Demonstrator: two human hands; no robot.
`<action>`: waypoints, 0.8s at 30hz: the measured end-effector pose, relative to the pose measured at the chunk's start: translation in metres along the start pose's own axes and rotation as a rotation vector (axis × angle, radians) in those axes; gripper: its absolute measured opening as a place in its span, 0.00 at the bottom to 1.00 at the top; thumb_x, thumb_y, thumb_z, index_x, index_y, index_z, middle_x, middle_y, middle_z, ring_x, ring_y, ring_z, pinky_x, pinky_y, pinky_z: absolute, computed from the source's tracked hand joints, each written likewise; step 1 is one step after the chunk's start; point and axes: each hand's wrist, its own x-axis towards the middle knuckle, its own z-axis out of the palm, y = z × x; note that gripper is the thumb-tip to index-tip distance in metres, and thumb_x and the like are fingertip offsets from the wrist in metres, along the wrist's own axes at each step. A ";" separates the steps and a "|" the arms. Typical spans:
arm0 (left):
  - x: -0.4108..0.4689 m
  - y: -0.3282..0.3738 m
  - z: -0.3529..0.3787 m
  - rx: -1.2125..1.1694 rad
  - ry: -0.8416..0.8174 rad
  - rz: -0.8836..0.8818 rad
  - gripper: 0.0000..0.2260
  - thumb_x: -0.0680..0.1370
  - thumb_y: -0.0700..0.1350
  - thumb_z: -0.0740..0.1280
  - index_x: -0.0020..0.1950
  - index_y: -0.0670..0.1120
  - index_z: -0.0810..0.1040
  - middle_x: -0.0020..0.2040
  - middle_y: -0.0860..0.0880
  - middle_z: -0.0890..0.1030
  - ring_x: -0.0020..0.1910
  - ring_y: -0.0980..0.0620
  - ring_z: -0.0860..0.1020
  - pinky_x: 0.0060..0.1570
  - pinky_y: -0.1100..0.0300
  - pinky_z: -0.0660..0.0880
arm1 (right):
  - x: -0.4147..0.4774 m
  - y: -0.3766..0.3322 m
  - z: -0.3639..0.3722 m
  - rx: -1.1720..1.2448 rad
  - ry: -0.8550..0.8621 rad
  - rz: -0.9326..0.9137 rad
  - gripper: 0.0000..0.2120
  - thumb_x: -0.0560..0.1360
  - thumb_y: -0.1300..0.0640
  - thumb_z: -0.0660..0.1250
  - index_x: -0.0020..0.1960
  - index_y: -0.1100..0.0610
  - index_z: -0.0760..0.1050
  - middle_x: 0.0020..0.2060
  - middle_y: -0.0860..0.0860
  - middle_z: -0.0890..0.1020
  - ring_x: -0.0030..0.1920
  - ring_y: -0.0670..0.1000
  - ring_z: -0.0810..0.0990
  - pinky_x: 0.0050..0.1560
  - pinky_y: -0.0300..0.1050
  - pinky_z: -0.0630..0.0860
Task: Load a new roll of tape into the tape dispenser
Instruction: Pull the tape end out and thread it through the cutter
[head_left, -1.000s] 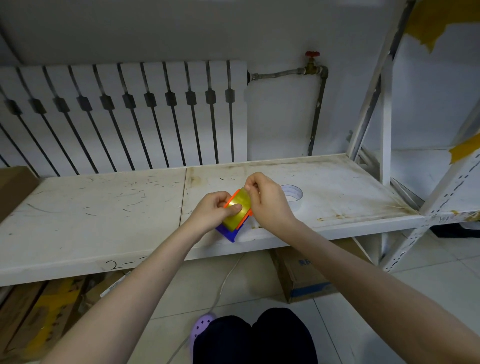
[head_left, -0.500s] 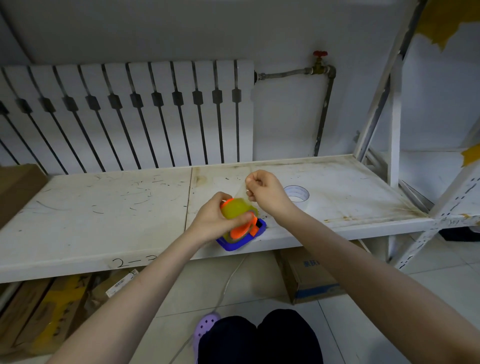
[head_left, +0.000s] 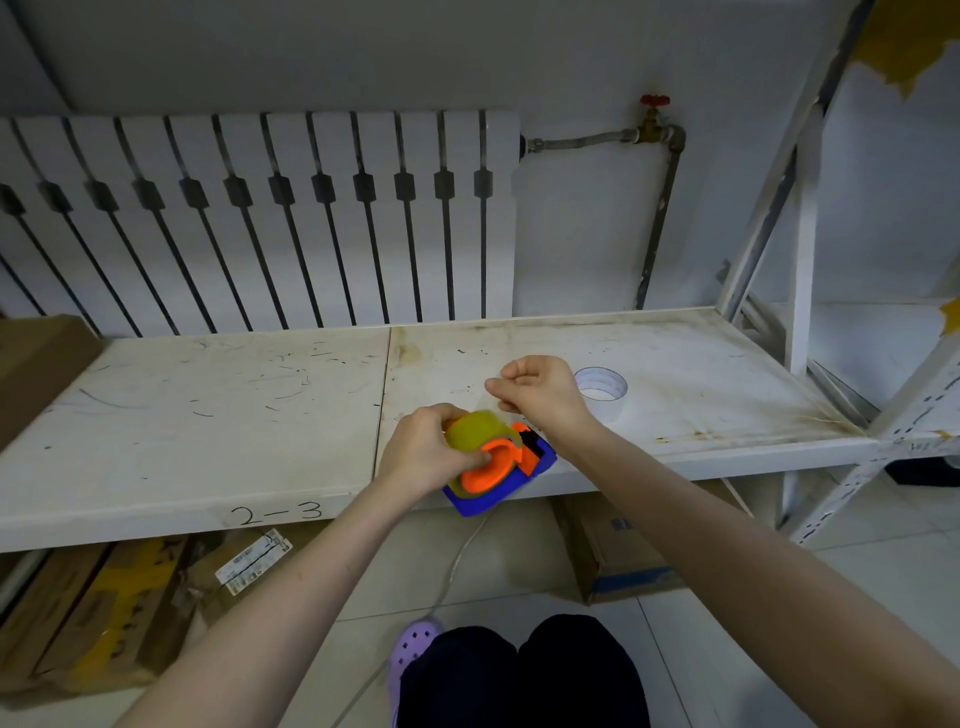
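A blue and orange tape dispenser (head_left: 524, 470) sits at the front edge of the white shelf (head_left: 208, 415), partly overhanging it. A yellowish roll of tape (head_left: 475, 434) is mounted on its orange hub. My left hand (head_left: 426, 452) grips the roll and dispenser from the left. My right hand (head_left: 540, 392) is raised just above and to the right, fingers pinched on a thin, barely visible strip of clear tape pulled from the roll.
A white, nearly spent tape roll (head_left: 601, 387) lies on the shelf behind my right hand. A radiator (head_left: 260, 218) and pipe (head_left: 657, 218) line the wall. Cardboard boxes (head_left: 618, 551) sit under the shelf. A rack upright (head_left: 800, 260) stands at right.
The right hand has left the roll and risen up and back, drawing the tape end out. The left hand has shifted to hold the roll and dispenser down on the shelf edge.
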 end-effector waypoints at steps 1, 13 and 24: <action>0.001 -0.001 0.001 0.005 -0.017 -0.008 0.25 0.59 0.56 0.77 0.53 0.51 0.80 0.48 0.52 0.82 0.45 0.53 0.77 0.41 0.59 0.74 | -0.001 0.001 0.001 -0.024 0.015 -0.028 0.07 0.70 0.62 0.72 0.38 0.55 0.74 0.33 0.52 0.79 0.34 0.49 0.79 0.42 0.43 0.79; 0.006 -0.004 0.001 -0.006 -0.069 -0.081 0.24 0.56 0.55 0.78 0.48 0.49 0.79 0.43 0.49 0.81 0.45 0.47 0.79 0.44 0.50 0.78 | -0.018 -0.004 0.018 -0.223 -0.018 -0.294 0.05 0.69 0.62 0.72 0.39 0.56 0.77 0.34 0.50 0.80 0.35 0.46 0.77 0.39 0.37 0.77; 0.011 -0.004 -0.006 -0.013 -0.133 -0.054 0.24 0.58 0.51 0.78 0.53 0.51 0.80 0.49 0.48 0.83 0.49 0.47 0.80 0.51 0.47 0.78 | 0.001 -0.038 0.003 0.054 0.133 -0.291 0.06 0.68 0.63 0.73 0.36 0.54 0.77 0.31 0.51 0.80 0.32 0.48 0.78 0.40 0.43 0.80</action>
